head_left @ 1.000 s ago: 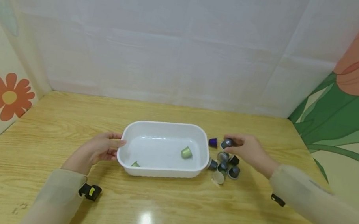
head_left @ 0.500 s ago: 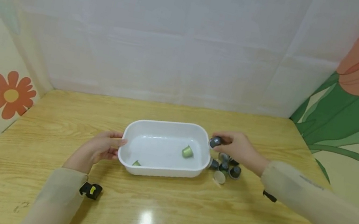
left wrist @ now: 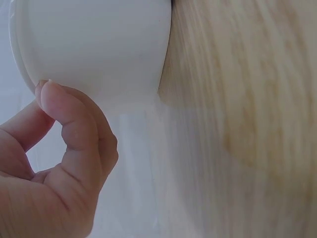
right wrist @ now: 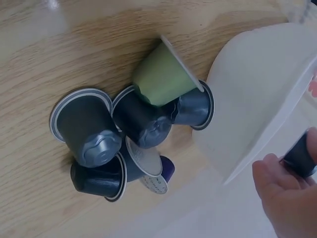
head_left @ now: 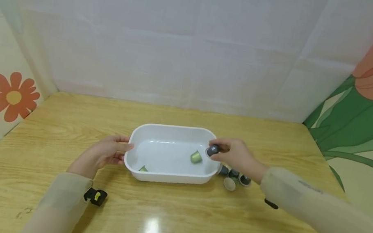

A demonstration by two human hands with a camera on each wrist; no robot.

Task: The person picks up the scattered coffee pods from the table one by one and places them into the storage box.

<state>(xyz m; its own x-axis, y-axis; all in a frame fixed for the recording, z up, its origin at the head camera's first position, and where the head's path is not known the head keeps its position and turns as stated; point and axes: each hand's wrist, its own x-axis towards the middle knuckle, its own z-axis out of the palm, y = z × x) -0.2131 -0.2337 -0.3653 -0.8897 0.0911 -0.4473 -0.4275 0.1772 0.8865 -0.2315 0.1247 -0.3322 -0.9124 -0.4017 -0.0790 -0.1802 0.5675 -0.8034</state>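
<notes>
A white rectangular tub (head_left: pixel 168 179) stands on the table, its left end pinched at the rim between thumb and fingers of my left hand (head_left: pixel 105 151). Two green coffee capsules lie inside it: one green capsule (head_left: pixel 196 157) towards the right end, another green capsule (head_left: pixel 143 169) partly hidden by the near wall. My right hand (head_left: pixel 237 155) holds a dark coffee capsule (head_left: pixel 213 150) by the fingertips over the tub's right end. In the right wrist view, that dark capsule (right wrist: pixel 299 157) shows between thumb and fingers, beyond the tub's rim.
Beside the tub's right end lies a heap of several capsules, with a green capsule (right wrist: pixel 161 74) on top, a large dark capsule (right wrist: pixel 85 124) and a purple capsule (right wrist: pixel 168 167). The wooden table (head_left: pixel 123 218) ends at a white backdrop (head_left: pixel 187 71).
My right hand has carried the dark capsule leftward from the heap to over the tub's right end. My left hand keeps its grip on the rim.
</notes>
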